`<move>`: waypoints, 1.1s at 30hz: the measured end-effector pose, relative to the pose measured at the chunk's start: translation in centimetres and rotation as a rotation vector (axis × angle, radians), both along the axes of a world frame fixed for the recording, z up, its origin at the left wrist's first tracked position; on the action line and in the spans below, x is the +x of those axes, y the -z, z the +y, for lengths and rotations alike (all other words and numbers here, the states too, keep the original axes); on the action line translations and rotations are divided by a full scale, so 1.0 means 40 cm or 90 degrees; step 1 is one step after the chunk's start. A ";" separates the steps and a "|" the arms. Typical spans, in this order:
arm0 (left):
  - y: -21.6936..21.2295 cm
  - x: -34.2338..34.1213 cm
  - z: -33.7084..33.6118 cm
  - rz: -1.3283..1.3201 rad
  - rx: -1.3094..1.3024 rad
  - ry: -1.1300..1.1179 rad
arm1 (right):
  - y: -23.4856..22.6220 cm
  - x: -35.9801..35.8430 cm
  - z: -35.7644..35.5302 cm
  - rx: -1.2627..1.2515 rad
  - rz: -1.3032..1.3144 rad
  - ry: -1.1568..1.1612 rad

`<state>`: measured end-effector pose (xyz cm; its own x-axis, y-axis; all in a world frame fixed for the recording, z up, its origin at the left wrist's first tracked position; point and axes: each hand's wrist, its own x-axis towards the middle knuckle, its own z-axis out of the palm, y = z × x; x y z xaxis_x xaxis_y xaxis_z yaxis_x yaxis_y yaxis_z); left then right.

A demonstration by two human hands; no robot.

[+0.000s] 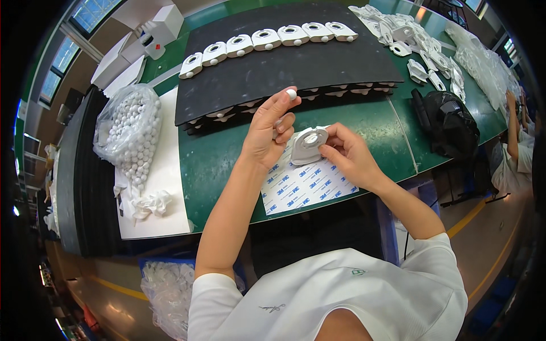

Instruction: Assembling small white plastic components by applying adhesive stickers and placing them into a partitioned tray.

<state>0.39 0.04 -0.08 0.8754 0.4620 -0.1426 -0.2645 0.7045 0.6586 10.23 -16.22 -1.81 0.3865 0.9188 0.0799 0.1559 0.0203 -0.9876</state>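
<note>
Between the thumb and forefinger of my left hand is a small white ball, raised above the green table. Something white also shows among the curled fingers of that hand, too small to make out. My right hand pinches a white plastic housing by its right side, tilted so its round ring faces up. Beneath the housing lies a printed white-and-blue backing sheet. A row of similar white housings, each with a ball at its front, stands on the black board beyond my hands.
A clear bag of white balls lies at left on a white board with crumpled paper. White parts are heaped at far right, near a black fan-like object. At the right edge another person's arm shows.
</note>
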 end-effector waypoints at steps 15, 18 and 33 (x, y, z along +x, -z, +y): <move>0.005 0.000 0.000 -0.043 0.007 0.004 | -0.001 -0.019 -0.004 0.049 -0.195 0.028; 0.004 0.001 0.001 -0.045 0.005 0.009 | -0.003 -0.020 -0.003 0.044 -0.266 0.015; -0.009 0.001 -0.025 0.021 0.140 0.053 | -0.010 0.073 -0.027 0.156 0.562 -0.055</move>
